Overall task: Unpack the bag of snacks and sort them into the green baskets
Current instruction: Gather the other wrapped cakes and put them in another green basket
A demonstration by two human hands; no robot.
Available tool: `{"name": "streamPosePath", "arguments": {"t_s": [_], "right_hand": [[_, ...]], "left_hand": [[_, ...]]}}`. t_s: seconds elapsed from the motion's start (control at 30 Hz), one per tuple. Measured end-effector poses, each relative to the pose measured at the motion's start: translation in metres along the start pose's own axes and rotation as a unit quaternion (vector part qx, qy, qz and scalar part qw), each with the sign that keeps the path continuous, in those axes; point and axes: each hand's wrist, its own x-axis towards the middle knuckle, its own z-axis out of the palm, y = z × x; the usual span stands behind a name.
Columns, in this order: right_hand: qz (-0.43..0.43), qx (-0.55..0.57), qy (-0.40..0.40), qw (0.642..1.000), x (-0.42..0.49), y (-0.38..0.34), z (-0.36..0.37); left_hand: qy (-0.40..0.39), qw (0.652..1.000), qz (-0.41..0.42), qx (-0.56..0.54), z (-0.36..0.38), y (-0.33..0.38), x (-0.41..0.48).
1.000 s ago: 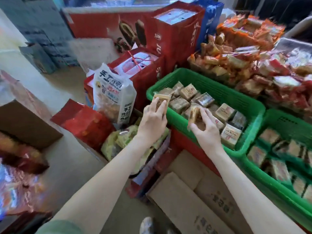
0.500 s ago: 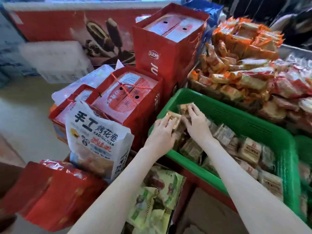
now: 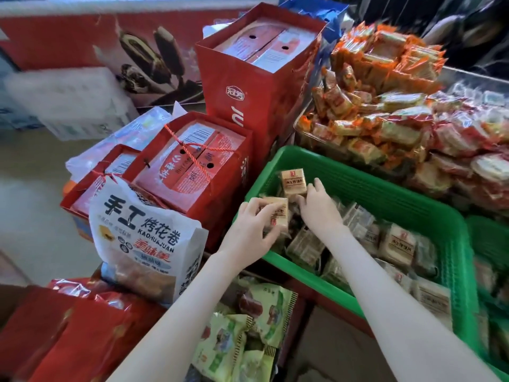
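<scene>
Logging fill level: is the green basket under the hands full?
Partly full: the green basket holds wrapped snacks across its bottom, its far wall bare above them.

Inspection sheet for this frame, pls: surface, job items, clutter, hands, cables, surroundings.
surface: beige floor; cardboard carton below the basket.
job's things: green basket part filled with wrapped snack packs; second green basket at right.
clutter: white snack bag, red gift boxes, green packets, orange snack heap.
grippers: left hand grips one pack over basket's near-left rim; right hand touches an upright pack, grip unclear.
cables: nothing seen.
surroundings: ice-cream poster.
</scene>
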Motion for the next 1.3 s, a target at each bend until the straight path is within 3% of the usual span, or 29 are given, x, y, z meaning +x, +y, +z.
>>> {"name": "streamPosePath", "arguments": {"t_s": [0.13,0.23,0.33,0.47,0.57,0.8,1.0,1.13,1.3], "right_hand": [[-0.095,-0.039,0.049,0.994,-0.005,0.002,0.015],[-0.107,-0.012,0.037,0.994,-0.006,0.008,0.014],[-0.113,0.062,0.03,0.991,-0.005,0.013,0.007],[-0.176,-0.023,0.017,0.984,-0.003,0.019,0.008],[-0.165,-0.083,-0.029,0.982,-0.006,0.024,0.014],[-0.126,-0.048,0.056,0.989,-0.04,0.042,-0.004],[-0.077,0.001,0.128,0.989,-0.113,0.084,-0.029],[-0.034,0.019,0.22,0.975,-0.183,0.142,-0.047],[0.047,0.018,0.294,0.954,-0.311,0.249,-0.072]], "left_hand": [[-0.057,0.997,-0.043,0.009,-0.004,0.004,0.0],[-0.099,0.995,0.001,-0.022,-0.007,0.003,-0.004],[-0.065,0.997,0.023,0.027,-0.002,-0.005,-0.007],[-0.028,0.996,0.027,0.076,0.004,-0.007,-0.003],[-0.054,0.994,0.051,0.078,0.009,-0.008,0.0],[-0.051,0.991,0.075,0.094,0.014,0.012,-0.005],[0.036,0.988,0.066,0.139,0.042,0.076,-0.022],[0.017,0.99,0.096,0.103,0.08,0.159,-0.044],[-0.007,0.98,0.194,0.036,0.155,0.305,-0.102]]}}
